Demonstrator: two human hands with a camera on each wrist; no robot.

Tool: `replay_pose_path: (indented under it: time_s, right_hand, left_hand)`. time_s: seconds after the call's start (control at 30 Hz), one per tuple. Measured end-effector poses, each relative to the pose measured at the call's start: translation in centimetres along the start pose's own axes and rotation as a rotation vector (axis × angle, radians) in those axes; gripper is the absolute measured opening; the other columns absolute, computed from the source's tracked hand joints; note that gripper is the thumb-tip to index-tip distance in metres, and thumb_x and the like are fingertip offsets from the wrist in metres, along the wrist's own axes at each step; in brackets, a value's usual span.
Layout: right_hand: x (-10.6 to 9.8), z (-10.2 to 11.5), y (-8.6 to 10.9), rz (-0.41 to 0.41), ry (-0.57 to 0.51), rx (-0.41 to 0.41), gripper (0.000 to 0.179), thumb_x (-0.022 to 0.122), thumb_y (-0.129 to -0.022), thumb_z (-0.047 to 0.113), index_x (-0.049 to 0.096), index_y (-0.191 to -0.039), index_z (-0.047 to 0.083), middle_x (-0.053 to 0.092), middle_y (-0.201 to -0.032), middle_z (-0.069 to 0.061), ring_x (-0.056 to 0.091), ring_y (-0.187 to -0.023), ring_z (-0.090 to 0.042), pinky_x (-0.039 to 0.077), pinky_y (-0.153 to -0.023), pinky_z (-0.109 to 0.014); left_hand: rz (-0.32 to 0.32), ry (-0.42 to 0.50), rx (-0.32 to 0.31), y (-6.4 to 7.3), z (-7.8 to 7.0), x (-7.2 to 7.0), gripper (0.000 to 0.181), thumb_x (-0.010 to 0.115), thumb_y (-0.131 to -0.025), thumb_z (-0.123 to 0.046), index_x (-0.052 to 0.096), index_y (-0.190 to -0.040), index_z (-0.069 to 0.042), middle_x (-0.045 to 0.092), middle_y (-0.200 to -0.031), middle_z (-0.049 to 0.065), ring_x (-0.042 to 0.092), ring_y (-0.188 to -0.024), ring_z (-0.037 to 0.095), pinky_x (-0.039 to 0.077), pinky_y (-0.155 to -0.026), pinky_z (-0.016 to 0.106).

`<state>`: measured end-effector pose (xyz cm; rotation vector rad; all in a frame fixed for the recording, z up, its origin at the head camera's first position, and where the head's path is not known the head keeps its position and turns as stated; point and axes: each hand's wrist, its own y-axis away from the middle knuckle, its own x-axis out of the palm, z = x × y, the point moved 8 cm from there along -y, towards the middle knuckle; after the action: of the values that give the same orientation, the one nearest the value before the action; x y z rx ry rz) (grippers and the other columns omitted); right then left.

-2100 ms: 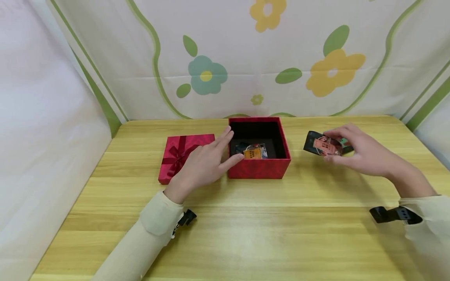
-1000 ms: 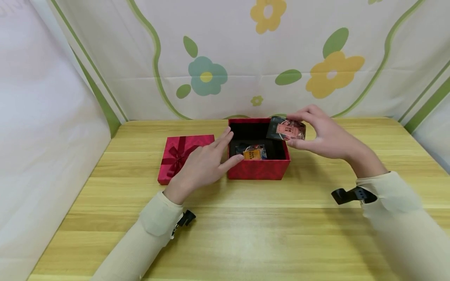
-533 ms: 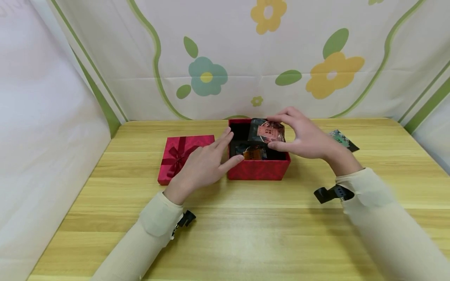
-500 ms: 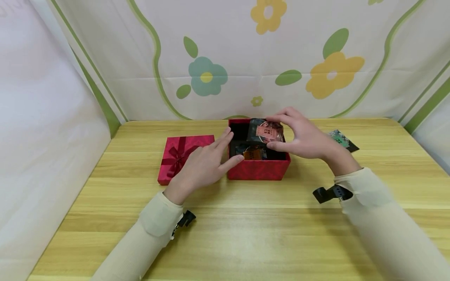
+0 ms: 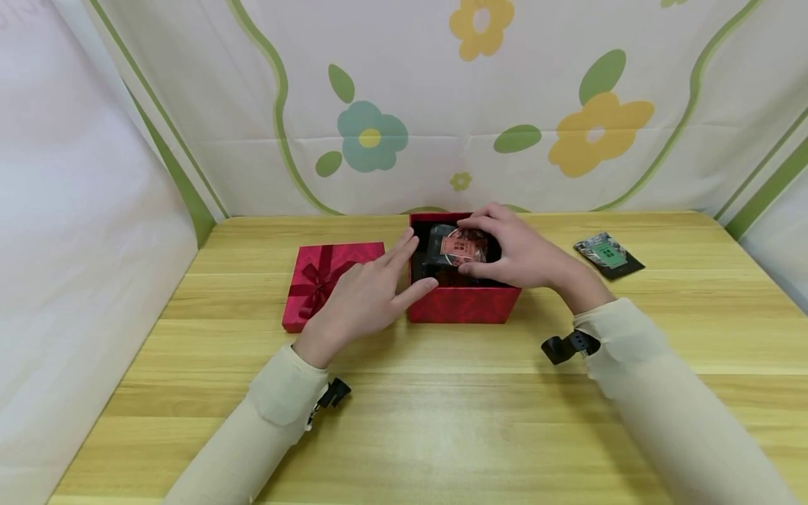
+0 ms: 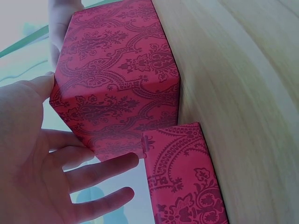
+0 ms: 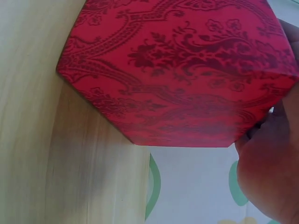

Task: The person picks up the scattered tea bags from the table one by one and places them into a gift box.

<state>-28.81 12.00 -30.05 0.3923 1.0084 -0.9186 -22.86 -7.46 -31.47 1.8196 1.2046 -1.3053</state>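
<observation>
In the head view, a red patterned box (image 5: 463, 306) stands without its lid in the middle of the table. My right hand (image 5: 524, 252) reaches over its right rim and pinches a black sachet (image 5: 459, 249) with a pinkish-red label between thumb and fingers, just inside the opening. Below it, the orange-labelled sachet is almost wholly hidden. At the left rim lies my left hand (image 5: 369, 291), its fingers extended; in the left wrist view its thumb touches the edge of the box (image 6: 117, 65). The right wrist view shows mostly the outer walls of the box (image 7: 177, 70).
Left of the box lies its red lid (image 5: 362, 252) with a ribbon bow, partly behind the left hand. A green-labelled sachet (image 5: 609, 254) lies flat on the wooden table (image 5: 442, 421) to the right. A flowered cloth (image 5: 467, 140) hangs along the back.
From the right side of the table, the right hand has carried the red-labelled sachet leftward and down into the box. The green-labelled sachet has come into full view. The left hand has stayed still.
</observation>
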Motion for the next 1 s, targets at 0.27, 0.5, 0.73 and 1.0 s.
replay_pose_path:
  time_s: [0.27,0.5,0.73,1.0]
  right_hand:
    - [0.9,0.4,-0.3,0.029,0.101,-0.047,0.065,0.08,-0.093,0.036,0.062,-0.146,0.004,0.057,-0.144,-0.016,0.044,-0.139,-0.038,0.036,-0.117,-0.059]
    - [1.1,0.4,-0.2,0.034,0.113,-0.042,0.065,0.082,-0.092,0.036,0.062,-0.146,0.005,0.057,-0.149,-0.016,0.041,-0.142,-0.037,0.035,-0.118,-0.059]
    - [-0.1,-0.2,0.7,-0.058,-0.025,0.015,0.067,0.083,-0.092,0.039,0.06,-0.149,0.012,0.049,-0.158,-0.011,0.039,-0.149,-0.034,0.033,-0.122,-0.062]
    - [-3.3,-3.2,3.7,-0.172,-0.138,0.139,0.07,0.083,-0.092,0.043,0.057,-0.154,0.022,0.047,-0.16,-0.007,0.039,-0.151,-0.034,0.031,-0.121,-0.068]
  left_hand:
    - [0.001,-0.004,-0.001,0.0,0.0,0.0,0.084,0.047,-0.106,-0.066,0.024,-0.171,-0.018,0.02,-0.179,-0.003,0.029,-0.044,0.014,0.028,-0.046,0.028]
    - [0.002,0.004,0.003,0.0,0.0,0.1,0.084,0.047,-0.106,-0.065,0.024,-0.171,-0.017,0.019,-0.179,-0.003,0.029,-0.044,0.014,0.027,-0.046,0.028]
    - [0.012,0.004,-0.004,0.0,0.0,0.1,0.084,0.046,-0.106,-0.066,0.021,-0.171,-0.019,0.015,-0.18,-0.005,0.027,-0.043,0.013,0.027,-0.045,0.027]
    - [0.003,0.02,-0.005,0.1,0.0,0.0,0.084,0.047,-0.106,-0.066,0.022,-0.171,-0.019,0.016,-0.179,-0.006,0.024,-0.044,0.013,0.025,-0.045,0.027]
